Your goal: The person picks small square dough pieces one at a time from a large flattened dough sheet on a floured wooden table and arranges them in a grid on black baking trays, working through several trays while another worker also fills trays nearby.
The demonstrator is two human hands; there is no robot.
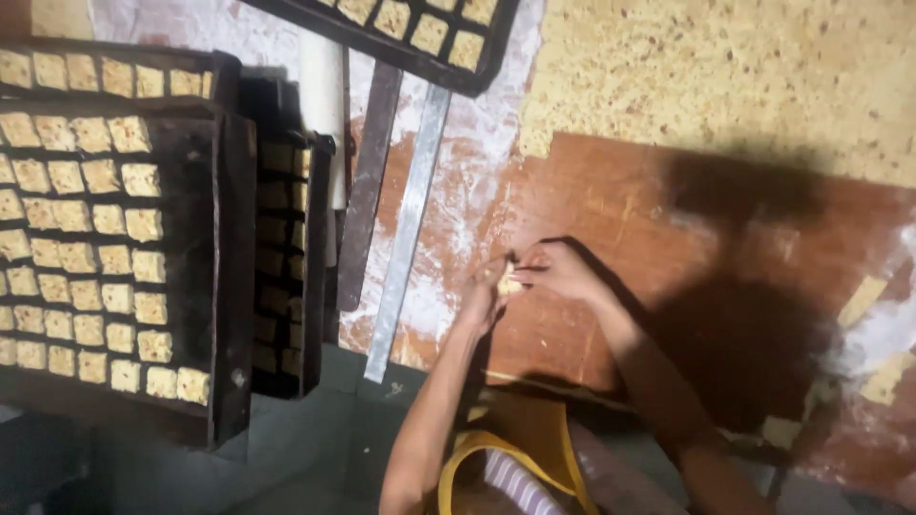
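Observation:
Both my hands meet over the reddish wooden worktable (611, 219). My left hand (482, 296) and my right hand (558, 272) pinch one small pale piece of dough (509, 283) between their fingertips, held just above the board. A wide sheet of rolled-out speckled dough (725, 67) lies on the table beyond my hands. To the left, dark baking trays (229, 248) hold rows of small square dough pieces (95, 257).
Two long flat metal strips (405, 224) lie side by side on the floured board between the trays and my hands. Another filled tray (477, 72) sits at the top. Dough scraps (883, 377) lie at the right edge. My yellow apron (515, 448) shows below.

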